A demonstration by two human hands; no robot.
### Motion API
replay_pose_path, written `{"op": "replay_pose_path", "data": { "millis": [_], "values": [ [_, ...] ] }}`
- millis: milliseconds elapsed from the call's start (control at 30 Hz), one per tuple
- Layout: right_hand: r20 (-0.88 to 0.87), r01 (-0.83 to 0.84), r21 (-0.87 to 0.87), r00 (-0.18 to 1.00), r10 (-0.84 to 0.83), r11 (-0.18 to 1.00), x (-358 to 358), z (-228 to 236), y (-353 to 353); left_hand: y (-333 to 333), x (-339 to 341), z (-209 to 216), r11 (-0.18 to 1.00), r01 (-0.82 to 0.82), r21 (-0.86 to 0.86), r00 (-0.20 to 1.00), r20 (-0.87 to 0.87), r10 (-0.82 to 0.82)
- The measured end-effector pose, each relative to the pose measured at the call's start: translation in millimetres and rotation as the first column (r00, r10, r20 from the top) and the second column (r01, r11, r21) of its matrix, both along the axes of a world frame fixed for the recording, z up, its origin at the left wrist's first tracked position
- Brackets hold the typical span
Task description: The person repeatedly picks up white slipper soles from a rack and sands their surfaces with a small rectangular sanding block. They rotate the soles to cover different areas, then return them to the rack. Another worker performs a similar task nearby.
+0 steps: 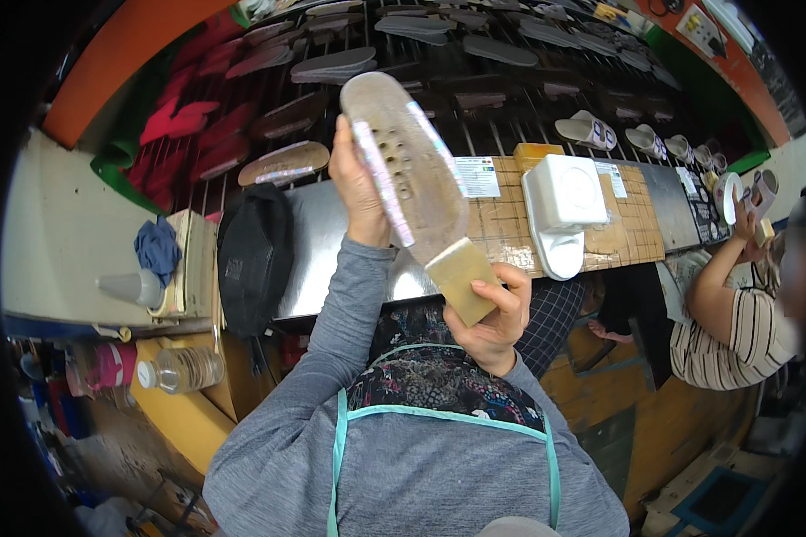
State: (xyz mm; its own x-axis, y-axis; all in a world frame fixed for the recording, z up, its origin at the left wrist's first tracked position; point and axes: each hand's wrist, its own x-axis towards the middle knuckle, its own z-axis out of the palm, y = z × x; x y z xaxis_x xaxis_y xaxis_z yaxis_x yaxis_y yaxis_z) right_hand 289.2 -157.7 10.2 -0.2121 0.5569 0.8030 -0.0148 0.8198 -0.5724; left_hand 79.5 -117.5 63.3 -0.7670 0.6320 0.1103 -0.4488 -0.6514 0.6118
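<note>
My left hand (358, 188) grips a brown shoe sole (425, 192) by its left edge and holds it up above the workbench. Small round holes dot the sole's middle, and a shiny, iridescent strip runs along its sides. In my right hand (494, 324) is a flat, tan rubber-like block (463, 279), pinched between thumb and fingers. The block's upper edge meets or overlaps the sole's lower end; whether it presses on it I cannot tell. Beneath the sole lies the metal benchtop (309, 233), with a taped, grid-marked cardboard sheet (501, 219) at its right.
A white plastic dispenser-like container (564, 201) stands on the cardboard. A black bag (255, 259) sits at the bench's left end, near a clear jar (184, 370). Behind, a rack holds many soles (331, 64) and sandals (587, 132). At right, a person in a striped shirt (716, 345) handles a sandal.
</note>
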Motion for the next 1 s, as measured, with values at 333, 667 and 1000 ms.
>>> {"op": "replay_pose_path", "data": {
  "millis": [333,667,1000],
  "values": [
    [-0.123,-0.176,-0.088,0.979,0.165,0.980,9,16,20,3,31,20,0.945,0.211,-0.250,0.973,-0.037,-0.227],
    [0.097,-0.283,-0.010,0.954,0.283,0.959,11,30,46,13,51,-5,0.908,0.350,-0.229,0.919,-0.105,-0.381],
    [-0.108,-0.520,-0.295,0.852,0.513,0.802,27,31,43,17,43,-11,0.918,0.253,-0.304,0.941,-0.142,-0.306]
  ]
}}
